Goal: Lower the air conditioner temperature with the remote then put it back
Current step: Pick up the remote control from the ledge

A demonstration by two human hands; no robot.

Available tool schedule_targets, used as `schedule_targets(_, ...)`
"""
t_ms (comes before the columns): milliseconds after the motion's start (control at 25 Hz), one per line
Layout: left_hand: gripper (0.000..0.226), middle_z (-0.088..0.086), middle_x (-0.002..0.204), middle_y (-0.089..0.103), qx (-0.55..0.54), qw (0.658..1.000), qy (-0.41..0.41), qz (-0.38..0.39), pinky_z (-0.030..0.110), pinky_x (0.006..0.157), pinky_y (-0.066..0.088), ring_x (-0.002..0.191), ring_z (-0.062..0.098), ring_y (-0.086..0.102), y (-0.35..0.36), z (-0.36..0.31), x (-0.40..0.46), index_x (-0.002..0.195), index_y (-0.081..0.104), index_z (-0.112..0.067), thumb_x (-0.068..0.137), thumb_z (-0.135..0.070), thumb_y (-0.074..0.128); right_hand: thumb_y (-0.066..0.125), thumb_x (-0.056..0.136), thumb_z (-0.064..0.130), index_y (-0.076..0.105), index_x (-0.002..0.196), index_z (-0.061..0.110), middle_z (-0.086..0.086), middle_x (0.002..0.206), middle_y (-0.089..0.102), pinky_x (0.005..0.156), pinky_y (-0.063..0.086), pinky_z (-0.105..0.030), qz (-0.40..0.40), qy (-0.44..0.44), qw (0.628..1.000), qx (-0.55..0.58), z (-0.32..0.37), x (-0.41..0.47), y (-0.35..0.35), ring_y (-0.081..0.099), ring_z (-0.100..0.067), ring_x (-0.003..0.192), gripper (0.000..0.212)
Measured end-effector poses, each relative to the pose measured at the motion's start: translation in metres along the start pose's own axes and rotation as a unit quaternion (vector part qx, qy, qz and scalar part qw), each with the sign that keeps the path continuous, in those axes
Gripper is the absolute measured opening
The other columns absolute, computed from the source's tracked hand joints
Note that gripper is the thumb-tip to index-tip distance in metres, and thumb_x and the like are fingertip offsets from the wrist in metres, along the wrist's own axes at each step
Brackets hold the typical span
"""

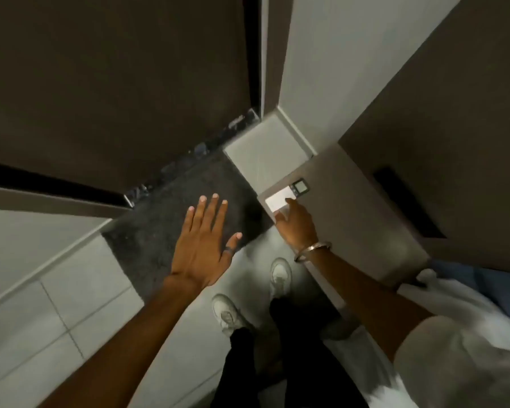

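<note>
Head view: you are looking steeply down at a dark brown door (115, 83) that fills the upper left, with a pale wall (330, 69) running up beside it and a second brown panel (442, 142) on the right carrying a dark slot (407, 201). Below lies a pale tiled floor (56, 313) with a dark grey mat (171, 219) at the door's threshold. Your legs in black trousers (248, 366) end in two white shoes (251, 295) planted on the tiles. Your left hand (203, 245) hovers over the mat, palm down, fingers spread wide and holding nothing (a dark ring sits on the thumb). Your right hand (296, 226), with a metal bangle (312, 251) at the wrist, reaches to the wall panel on the right, its fingertips touching the lower end of the white remote (278, 200). The remote sits flat against that panel, just below a small grey-framed wall control (300, 187). You cannot tell from here whether your fingers have closed around the remote or merely rest on it, since the back of your hand hides them.
</note>
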State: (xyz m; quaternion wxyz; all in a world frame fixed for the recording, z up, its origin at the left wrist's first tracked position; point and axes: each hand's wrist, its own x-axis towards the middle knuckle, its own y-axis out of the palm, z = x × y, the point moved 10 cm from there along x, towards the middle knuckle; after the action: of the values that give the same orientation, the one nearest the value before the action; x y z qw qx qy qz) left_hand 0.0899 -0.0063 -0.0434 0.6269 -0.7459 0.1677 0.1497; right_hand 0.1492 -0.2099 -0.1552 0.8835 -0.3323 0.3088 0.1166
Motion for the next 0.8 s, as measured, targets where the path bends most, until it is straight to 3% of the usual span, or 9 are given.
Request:
schedule_targets(120, 0.077, 0.011, 0.175, -0.006, 0.035, 0.998, 0.012, 0.041, 0.047, 0.133, -0.004, 0.161, 0.028, -0.014, 0.079, 0.016, 0.061, 0.166, -0.001, -0.014, 0.105, -0.06, 0.013, 0.072, 0.101, 0.031, 0.039, 0.159, 0.003, -0.022, 0.155, 0.056, 0.103, 0.052, -0.038, -0.025, 0.136, 0.986, 0.094, -0.064, 0.089, 0.037, 0.061, -0.039, 0.136, 0.073)
schedule_targets(240, 0.078, 0.013, 0.174, -0.009, 0.058, 0.996, 0.028, 0.053, 0.045, 0.132, -0.008, 0.16, 0.029, -0.016, 0.135, 0.022, 0.113, 0.165, -0.005, -0.014, 0.104, -0.06, 0.011, 0.082, 0.089, 0.046, 0.025, 0.163, 0.005, -0.022, 0.156, 0.05, 0.111, 0.052, -0.05, -0.11, 0.232, 0.959, 0.118, -0.102, 0.15, 0.055, 0.057, -0.041, 0.138, 0.102)
schedule_targets(360, 0.078, 0.013, 0.174, -0.009, 0.043, 0.998, 0.015, 0.038, 0.045, 0.131, -0.008, 0.16, 0.03, -0.015, 0.162, 0.029, 0.129, 0.165, -0.002, -0.014, 0.103, -0.06, 0.009, 0.085, 0.082, 0.052, 0.015, 0.164, 0.004, -0.019, 0.154, 0.046, 0.11, 0.053, -0.045, -0.191, 0.278, 0.936, 0.097, -0.111, 0.185, 0.063, 0.057, -0.034, 0.135, 0.119)
schedule_targets(520, 0.081, 0.012, 0.175, -0.009, 0.037, 0.998, 0.021, 0.047, 0.047, 0.133, -0.004, 0.16, 0.03, -0.016, 0.168, 0.025, 0.111, 0.166, 0.002, -0.013, 0.101, -0.061, 0.008, 0.078, 0.088, 0.041, 0.027, 0.158, 0.001, -0.017, 0.149, 0.05, 0.098, 0.055, -0.038, -0.177, 0.325, 0.921, 0.123, -0.117, 0.185, 0.071, 0.06, -0.03, 0.131, 0.095)
schedule_targets(680, 0.08, 0.011, 0.175, -0.006, 0.01, 1.0, 0.002, -0.012, 0.047, 0.132, -0.004, 0.16, 0.03, -0.016, 0.1, 0.032, 0.071, 0.166, 0.007, -0.013, 0.102, -0.061, 0.014, 0.086, 0.087, 0.015, 0.054, 0.145, 0.003, -0.019, 0.136, 0.07, 0.093, 0.064, -0.046, -0.108, 0.267, 0.904, 0.317, -0.081, 0.125, 0.069, 0.073, -0.039, 0.119, 0.067)
schedule_targets(760, 0.077, 0.01, 0.176, -0.003, -0.007, 0.998, -0.005, -0.064, 0.048, 0.133, -0.001, 0.161, 0.029, -0.014, 0.043, 0.032, 0.048, 0.166, 0.011, -0.013, 0.105, -0.059, 0.023, 0.086, 0.085, 0.0, 0.06, 0.137, 0.002, -0.025, 0.12, 0.077, 0.074, 0.069, -0.054, -0.038, 0.228, 0.885, 0.403, -0.039, 0.077, 0.065, 0.081, -0.042, 0.095, 0.058)
schedule_targets(800, 0.076, 0.009, 0.176, -0.001, -0.012, 0.995, -0.002, -0.098, 0.048, 0.133, 0.0, 0.161, 0.028, -0.012, 0.003, 0.031, 0.034, 0.166, 0.012, -0.013, 0.106, -0.058, 0.027, 0.085, 0.084, -0.005, 0.06, 0.135, 0.004, -0.023, 0.108, 0.08, 0.06, 0.069, -0.051, -0.011, 0.191, 0.88, 0.435, -0.005, 0.049, 0.054, 0.083, -0.038, 0.077, 0.057)
